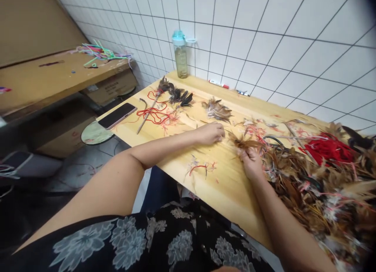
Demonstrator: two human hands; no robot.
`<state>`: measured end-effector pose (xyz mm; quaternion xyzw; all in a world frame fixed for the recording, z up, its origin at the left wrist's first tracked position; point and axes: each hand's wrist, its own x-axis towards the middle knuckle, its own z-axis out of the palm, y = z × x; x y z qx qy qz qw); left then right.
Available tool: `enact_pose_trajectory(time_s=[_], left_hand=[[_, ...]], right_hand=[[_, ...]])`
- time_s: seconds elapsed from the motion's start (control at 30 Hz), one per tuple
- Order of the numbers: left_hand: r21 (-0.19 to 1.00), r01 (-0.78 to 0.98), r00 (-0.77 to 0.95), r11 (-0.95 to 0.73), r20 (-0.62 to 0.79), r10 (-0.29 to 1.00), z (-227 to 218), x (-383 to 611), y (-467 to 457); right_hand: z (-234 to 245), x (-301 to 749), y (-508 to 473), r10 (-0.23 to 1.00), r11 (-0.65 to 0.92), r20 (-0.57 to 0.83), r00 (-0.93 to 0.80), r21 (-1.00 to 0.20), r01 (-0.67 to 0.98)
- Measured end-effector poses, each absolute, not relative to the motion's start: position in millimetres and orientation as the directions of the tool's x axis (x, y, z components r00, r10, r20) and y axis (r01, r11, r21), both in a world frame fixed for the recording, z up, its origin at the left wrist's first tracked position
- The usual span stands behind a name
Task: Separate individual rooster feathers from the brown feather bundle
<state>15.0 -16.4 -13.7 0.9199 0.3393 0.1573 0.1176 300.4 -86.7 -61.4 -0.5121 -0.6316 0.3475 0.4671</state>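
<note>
In the middle of the table, my left hand [210, 133] has its fingers curled together just above the wood; whatever they hold, if anything, is too small to make out. To its right, my right hand [251, 161] pinches a small bunch of brown feathers [245, 142] by its lower end, the tips fanning up and left. A pile of brown feathers [293, 178] lies right beside that hand. Beyond my left hand rests a sorted clump of brown-and-grey feathers [217, 109]. Darker feathers [179, 97] lie farther left, near a stick [147, 117] with feathers at its far end.
Red cord [154, 116] lies near a phone [117, 116] at the left edge. Red yarn [329, 148] sits on the feather pile. A water bottle [181, 56] and a marker [218, 84] stand and lie by the tiled wall. Another table [35, 80] holds colourful strips [101, 52].
</note>
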Motion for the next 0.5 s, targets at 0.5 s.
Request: enact_pose_trajectory(time_s=[0.5], left_hand=[[0.413,0.725,0.456,-0.551,0.311,0.834,-6.1,-91.5,-52.1]], right_hand=[[-67.8,309.1,-85.2,0.96,0.274,0.277,-0.046,-0.887,0.371]])
